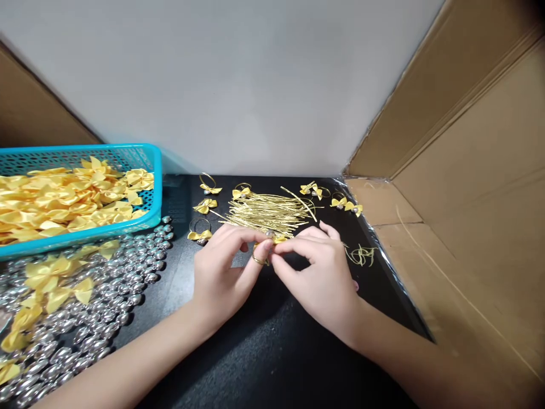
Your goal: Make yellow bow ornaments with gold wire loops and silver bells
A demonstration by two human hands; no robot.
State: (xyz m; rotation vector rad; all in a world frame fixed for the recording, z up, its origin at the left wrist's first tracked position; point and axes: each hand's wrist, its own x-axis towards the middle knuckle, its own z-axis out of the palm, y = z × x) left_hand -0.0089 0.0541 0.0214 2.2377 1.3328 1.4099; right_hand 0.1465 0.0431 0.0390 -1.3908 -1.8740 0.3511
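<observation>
Between both hands, above the black table, is a small yellow ribbon bow (280, 240) with a silver bell or bead and a looped gold twist tie (259, 261). My left hand (225, 264) pinches it from the left with thumb and forefinger. From the right, the thumb and forefinger of my right hand (319, 270) close on the bow's other side. My fingertips hide part of it. Just beyond my hands lies a pile of gold twist ties (268, 213). Around that pile rest several bows with looped ties, such as a bow (205, 205) on the left.
A turquoise basket (159, 187) full of yellow bows (63, 196) stands at left. Before it spread many silver beads (119, 295) with loose bows on top. Tie scraps (361, 255) lie at right. A white panel (238, 85) and cardboard walls (477, 170) enclose the black table (264, 352).
</observation>
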